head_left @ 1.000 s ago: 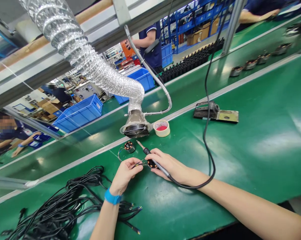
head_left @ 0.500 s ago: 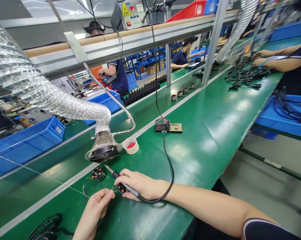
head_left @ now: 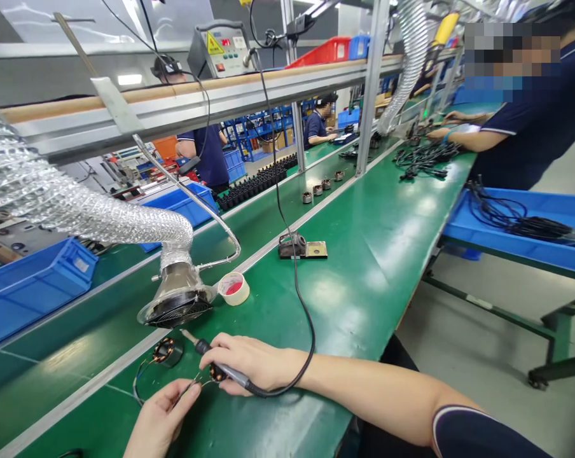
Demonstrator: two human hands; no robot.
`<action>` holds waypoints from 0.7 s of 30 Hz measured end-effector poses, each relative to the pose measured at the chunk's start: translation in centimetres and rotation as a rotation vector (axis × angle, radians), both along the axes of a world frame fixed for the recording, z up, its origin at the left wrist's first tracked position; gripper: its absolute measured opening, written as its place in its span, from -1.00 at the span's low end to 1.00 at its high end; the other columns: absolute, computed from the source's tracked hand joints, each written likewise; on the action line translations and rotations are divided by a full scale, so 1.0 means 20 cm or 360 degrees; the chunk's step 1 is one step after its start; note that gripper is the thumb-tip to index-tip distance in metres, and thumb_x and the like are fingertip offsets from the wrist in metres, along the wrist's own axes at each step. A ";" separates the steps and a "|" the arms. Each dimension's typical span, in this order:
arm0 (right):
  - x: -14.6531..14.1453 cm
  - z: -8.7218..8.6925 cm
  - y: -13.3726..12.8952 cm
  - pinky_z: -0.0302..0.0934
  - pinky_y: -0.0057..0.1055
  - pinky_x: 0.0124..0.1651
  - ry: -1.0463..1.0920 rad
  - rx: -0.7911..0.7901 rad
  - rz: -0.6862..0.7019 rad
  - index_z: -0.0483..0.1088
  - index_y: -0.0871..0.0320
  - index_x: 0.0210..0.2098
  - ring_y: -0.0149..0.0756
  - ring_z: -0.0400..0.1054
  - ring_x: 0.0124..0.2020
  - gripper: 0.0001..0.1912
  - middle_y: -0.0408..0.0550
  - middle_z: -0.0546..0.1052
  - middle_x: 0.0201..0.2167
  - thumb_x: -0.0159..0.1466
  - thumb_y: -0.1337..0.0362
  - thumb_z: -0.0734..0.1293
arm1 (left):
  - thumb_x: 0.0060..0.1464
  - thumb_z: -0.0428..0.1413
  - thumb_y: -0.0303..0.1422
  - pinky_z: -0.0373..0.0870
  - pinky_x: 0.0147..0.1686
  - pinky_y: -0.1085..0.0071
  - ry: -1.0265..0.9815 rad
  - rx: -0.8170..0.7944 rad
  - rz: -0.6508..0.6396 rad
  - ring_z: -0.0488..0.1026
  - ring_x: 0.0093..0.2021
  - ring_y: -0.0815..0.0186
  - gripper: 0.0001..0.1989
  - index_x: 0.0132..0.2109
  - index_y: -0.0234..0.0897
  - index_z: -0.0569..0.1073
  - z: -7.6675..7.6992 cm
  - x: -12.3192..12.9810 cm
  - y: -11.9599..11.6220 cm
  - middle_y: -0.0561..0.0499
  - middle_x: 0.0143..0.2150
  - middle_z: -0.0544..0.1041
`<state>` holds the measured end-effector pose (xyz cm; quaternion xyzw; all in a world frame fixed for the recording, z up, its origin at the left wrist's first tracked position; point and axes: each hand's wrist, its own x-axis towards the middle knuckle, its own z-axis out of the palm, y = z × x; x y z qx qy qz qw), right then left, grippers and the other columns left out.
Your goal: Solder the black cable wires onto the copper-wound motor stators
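Note:
My right hand (head_left: 249,364) holds a soldering iron (head_left: 230,374), its tip pointing up and left, and also a small motor stator (head_left: 217,373) with copper windings under the fingers. My left hand (head_left: 166,410) pinches thin wires (head_left: 195,380) between thumb and forefinger, just left of that stator. A second stator (head_left: 167,352) with wires attached lies on the green bench (head_left: 359,292), above my left hand. The iron's black cable loops over my right wrist.
A fume extractor hood (head_left: 179,304) hangs above the second stator, beside a tape roll (head_left: 233,289). Farther back stand an iron holder (head_left: 301,247) and several stators. Black cables (head_left: 423,159) lie near a person (head_left: 535,108) at the right. Blue bins (head_left: 34,286) stand left.
The view has swung to the right, so the bench things appear farther left and more of the person at the right shows. Both hands keep their holds; the wires in my left hand show more clearly.

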<state>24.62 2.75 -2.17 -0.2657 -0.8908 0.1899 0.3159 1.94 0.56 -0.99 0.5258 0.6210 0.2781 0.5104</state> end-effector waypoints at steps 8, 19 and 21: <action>-0.08 -0.05 -0.03 0.25 -0.43 -0.15 0.0225 0.0169 -0.0078 0.29 0.11 0.07 -0.33 0.26 -0.22 -0.61 -0.03 0.33 -0.14 0.26 0.44 0.26 | -0.02 0.23 0.07 -0.18 -0.60 0.52 -0.0035 0.0151 -0.0050 -0.10 -0.59 0.51 -0.50 -0.34 -0.36 0.47 -0.02 0.04 -0.01 0.22 -0.61 0.10; -0.18 -0.13 -0.02 0.33 -0.42 -0.19 0.0581 -0.0102 -0.0158 0.30 0.08 0.02 -0.40 0.33 -0.31 -0.67 -0.02 0.30 -0.13 0.31 0.47 0.17 | 0.04 0.25 -0.07 -0.20 -0.61 0.49 -0.0377 0.0043 -0.0122 -0.08 -0.62 0.54 -0.60 -0.30 -0.41 0.56 0.00 -0.02 0.03 0.21 -0.62 0.10; -0.18 -0.12 -0.02 0.35 -0.40 -0.16 0.0620 -0.0112 -0.0156 0.29 0.07 0.02 -0.39 0.34 -0.30 -0.67 -0.02 0.29 -0.14 0.31 0.47 0.17 | 0.02 0.27 -0.10 -0.21 -0.61 0.49 -0.0467 0.0005 -0.0129 -0.09 -0.61 0.55 -0.62 -0.29 -0.40 0.55 0.01 -0.03 0.03 0.20 -0.58 0.12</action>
